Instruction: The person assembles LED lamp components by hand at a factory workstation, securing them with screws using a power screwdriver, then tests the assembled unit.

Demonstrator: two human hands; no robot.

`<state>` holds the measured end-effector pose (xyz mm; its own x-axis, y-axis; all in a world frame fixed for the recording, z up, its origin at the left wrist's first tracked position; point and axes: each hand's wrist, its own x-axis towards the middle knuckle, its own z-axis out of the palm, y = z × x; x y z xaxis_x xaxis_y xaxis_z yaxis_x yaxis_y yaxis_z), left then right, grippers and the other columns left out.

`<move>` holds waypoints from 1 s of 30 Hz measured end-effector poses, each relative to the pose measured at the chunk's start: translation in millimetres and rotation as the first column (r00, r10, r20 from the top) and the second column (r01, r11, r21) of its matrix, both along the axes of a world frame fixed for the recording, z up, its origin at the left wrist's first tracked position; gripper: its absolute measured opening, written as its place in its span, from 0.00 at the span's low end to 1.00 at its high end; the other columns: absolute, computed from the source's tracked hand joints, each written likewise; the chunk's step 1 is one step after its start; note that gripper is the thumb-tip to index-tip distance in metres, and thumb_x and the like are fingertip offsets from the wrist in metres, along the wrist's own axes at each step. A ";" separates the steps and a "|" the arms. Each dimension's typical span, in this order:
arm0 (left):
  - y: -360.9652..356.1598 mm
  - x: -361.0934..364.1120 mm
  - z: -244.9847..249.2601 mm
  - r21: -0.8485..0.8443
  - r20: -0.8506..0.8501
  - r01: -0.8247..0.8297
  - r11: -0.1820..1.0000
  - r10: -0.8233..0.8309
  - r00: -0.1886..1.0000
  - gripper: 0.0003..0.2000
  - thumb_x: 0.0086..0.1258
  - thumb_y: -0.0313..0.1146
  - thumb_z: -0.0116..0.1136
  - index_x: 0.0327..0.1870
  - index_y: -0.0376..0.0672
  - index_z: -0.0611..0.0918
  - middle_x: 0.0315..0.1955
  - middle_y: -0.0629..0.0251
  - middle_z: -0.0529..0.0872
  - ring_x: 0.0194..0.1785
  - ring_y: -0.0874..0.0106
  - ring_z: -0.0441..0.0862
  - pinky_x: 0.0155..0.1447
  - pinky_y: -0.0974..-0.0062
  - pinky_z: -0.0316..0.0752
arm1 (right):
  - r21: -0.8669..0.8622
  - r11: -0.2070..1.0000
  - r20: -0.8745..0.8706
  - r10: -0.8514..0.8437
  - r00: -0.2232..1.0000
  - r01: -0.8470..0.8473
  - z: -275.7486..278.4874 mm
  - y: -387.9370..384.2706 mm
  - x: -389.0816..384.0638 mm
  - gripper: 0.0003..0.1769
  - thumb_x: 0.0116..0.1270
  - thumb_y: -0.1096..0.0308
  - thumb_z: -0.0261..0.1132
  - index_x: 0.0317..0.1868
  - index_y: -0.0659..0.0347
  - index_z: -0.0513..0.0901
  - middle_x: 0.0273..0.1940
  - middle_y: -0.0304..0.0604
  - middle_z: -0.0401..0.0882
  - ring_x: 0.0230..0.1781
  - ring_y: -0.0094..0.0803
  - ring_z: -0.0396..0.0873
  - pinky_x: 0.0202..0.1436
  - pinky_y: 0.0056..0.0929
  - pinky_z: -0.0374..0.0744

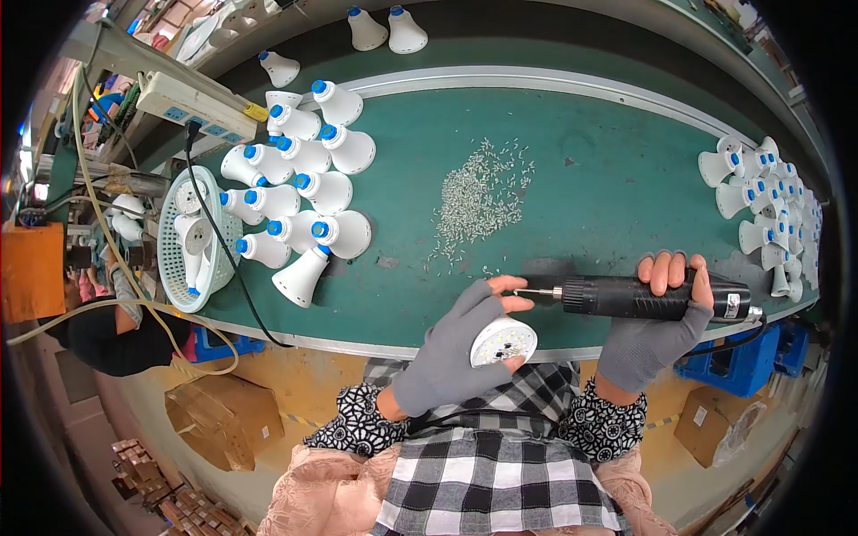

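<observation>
My left hand [451, 348], in a grey fingerless glove, is closed around a white LED lamp [506, 332] near the table's front edge. The lamp's round face, with its LED board, points up. My left index finger and another fingertip are at the bit of a black electric screwdriver [612, 297]; whether a screw sits there is too small to tell. The screwdriver lies level, gripped by my right hand [657, 335] with its bit toward the left. Beyond both hands, a loose pile of small screws [480, 201] is spread over the green table [617, 188].
Several white lamp bodies [326, 192] with blue caps stand at left, and more lamps [760, 192] crowd the right end. A pale basket [170, 246] holds lamp parts beside a power strip [198, 105] and its black cable. Another person's arm [125, 313] shows at far left.
</observation>
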<state>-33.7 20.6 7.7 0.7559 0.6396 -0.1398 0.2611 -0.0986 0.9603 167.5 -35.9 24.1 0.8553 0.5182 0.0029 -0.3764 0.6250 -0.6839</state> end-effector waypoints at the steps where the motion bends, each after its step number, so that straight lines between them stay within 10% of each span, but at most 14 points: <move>1: -0.3 0.2 -0.6 0.028 -0.002 -0.003 1.000 0.003 1.000 0.26 0.54 0.34 0.68 0.58 0.44 0.79 0.61 0.58 0.74 0.62 0.61 0.75 0.61 0.68 0.73 | 0.002 1.000 0.001 0.005 1.000 -0.005 0.3 0.1 -0.1 0.08 0.71 0.64 0.56 0.41 0.58 0.69 0.29 0.36 0.65 0.27 0.24 0.66 0.40 0.28 0.67; 30: -1.8 7.6 -9.7 0.448 -0.046 0.033 0.893 -0.013 0.999 0.25 0.52 0.25 0.66 0.56 0.41 0.79 0.56 0.59 0.77 0.55 0.57 0.75 0.55 0.64 0.76 | 0.029 0.999 0.017 0.016 1.000 -0.016 4.8 -4.1 3.3 0.07 0.72 0.65 0.55 0.44 0.58 0.70 0.28 0.35 0.63 0.26 0.24 0.65 0.38 0.29 0.68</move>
<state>-26.1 18.8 -2.0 0.7710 0.6240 0.1271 0.2913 -0.5231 0.8010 170.9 -40.0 28.9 0.8465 0.5315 0.0318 -0.3756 0.6383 -0.6719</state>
